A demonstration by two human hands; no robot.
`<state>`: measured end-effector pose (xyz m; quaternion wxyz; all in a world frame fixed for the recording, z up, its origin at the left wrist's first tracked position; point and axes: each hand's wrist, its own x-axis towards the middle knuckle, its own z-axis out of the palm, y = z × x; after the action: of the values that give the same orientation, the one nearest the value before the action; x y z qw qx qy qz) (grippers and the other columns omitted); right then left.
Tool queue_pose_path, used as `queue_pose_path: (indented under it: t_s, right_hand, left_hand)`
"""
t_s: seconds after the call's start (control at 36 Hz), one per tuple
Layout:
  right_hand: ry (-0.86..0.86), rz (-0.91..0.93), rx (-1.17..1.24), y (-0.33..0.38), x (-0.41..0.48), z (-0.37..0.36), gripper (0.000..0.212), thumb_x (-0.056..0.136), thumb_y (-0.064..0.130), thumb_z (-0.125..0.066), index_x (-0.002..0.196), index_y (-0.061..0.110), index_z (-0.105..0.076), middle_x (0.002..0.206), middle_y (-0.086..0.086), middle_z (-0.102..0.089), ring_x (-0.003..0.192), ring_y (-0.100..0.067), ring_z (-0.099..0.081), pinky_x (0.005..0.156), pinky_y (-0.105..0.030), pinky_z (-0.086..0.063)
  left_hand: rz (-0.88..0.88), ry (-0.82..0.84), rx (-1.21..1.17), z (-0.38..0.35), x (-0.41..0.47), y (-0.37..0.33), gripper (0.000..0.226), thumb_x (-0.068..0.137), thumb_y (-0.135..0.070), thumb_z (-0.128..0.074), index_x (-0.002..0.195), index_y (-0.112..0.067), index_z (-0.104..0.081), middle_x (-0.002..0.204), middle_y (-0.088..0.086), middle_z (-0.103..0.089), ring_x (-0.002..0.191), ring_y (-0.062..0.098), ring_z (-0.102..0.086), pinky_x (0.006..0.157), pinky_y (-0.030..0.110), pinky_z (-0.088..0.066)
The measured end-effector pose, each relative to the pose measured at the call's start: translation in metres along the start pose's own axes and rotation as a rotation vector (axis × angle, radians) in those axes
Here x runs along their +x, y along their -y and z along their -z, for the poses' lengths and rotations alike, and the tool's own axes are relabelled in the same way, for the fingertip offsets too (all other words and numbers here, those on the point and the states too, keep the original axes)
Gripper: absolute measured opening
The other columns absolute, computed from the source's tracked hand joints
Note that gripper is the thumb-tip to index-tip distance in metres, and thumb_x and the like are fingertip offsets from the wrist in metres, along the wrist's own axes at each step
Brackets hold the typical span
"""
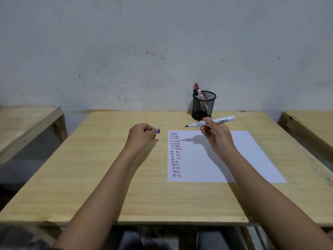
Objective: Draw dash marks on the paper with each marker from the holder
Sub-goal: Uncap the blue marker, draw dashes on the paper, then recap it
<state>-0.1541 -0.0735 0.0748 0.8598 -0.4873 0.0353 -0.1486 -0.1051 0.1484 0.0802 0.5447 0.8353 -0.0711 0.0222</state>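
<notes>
An uncapped marker (214,121) is pinched in the right hand (215,137), held above the far edge of the paper (225,156), tip pointing left. A blue cap (158,131) is gripped by the curled left hand (141,135), left of the paper. Dash marks (175,154) are seen along the paper's left side. A mesh holder (203,105) with a red marker (198,91) is placed beyond the paper.

Both forearms are bare, no sleeves or jewellery visible; left hand (142,135) and right hand (216,136) ungloved.
</notes>
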Motion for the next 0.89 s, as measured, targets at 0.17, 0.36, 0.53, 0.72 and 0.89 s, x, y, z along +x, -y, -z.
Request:
queue_pose_path:
  t_s: [0.17,0.36,0.53,0.72,0.89]
  right_hand:
    - [-0.042,0.003,-0.157,-0.009,0.003,0.003,0.013,0.093,0.009,-0.052,0.082,0.005,-0.059,0.063,-0.003,-0.061,0.051,-0.005,-0.057,0.056,-0.013,-0.051]
    - [-0.005,-0.003,-0.299,-0.016,0.004,0.002,0.014,0.095,0.014,-0.049,0.082,0.010,-0.054,0.081,-0.010,-0.064,0.055,-0.008,-0.061,0.055,-0.016,-0.052]
    - [0.018,0.030,-0.395,-0.017,-0.003,-0.002,0.013,0.086,0.005,-0.062,0.084,0.013,-0.052,0.082,-0.008,-0.064,0.063,-0.009,-0.064,0.059,-0.016,-0.053]
    - [-0.069,0.049,-0.568,-0.027,-0.016,-0.011,0.019,0.078,0.006,-0.070,0.079,0.012,-0.052,0.070,-0.005,-0.057,0.048,-0.008,-0.055,0.051,-0.018,-0.047]
    - [-0.110,-0.012,-0.548,-0.038,-0.031,-0.024,0.011,0.081,0.006,-0.060,0.085,0.007,-0.049,0.063,-0.005,-0.053,0.042,-0.005,-0.049,0.044,-0.018,-0.043]
  left_hand:
    - [0.044,0.069,0.432,-0.010,0.010,0.008,0.017,0.080,-0.012,-0.059,0.084,0.003,-0.066,0.086,0.010,-0.062,0.063,0.019,-0.052,0.052,0.023,-0.037]
    - [-0.002,0.128,0.553,-0.025,0.014,0.005,0.016,0.081,-0.012,-0.055,0.085,0.003,-0.062,0.090,0.013,-0.059,0.068,0.025,-0.049,0.056,0.027,-0.034]
    - [-0.093,0.062,0.549,-0.030,0.005,0.010,0.041,0.087,-0.028,-0.058,0.116,0.001,-0.055,0.117,0.014,-0.051,0.106,0.027,-0.051,0.081,0.034,-0.043]
    - [-0.349,0.186,0.461,-0.032,-0.040,0.018,0.045,0.088,-0.043,-0.055,0.120,-0.011,-0.053,0.116,-0.002,-0.052,0.109,0.011,-0.047,0.086,0.025,-0.037]
    - [-0.410,0.371,0.574,-0.035,-0.060,0.022,0.054,0.091,-0.046,-0.048,0.131,-0.008,-0.045,0.140,0.004,-0.044,0.129,0.015,-0.037,0.091,0.018,-0.026]
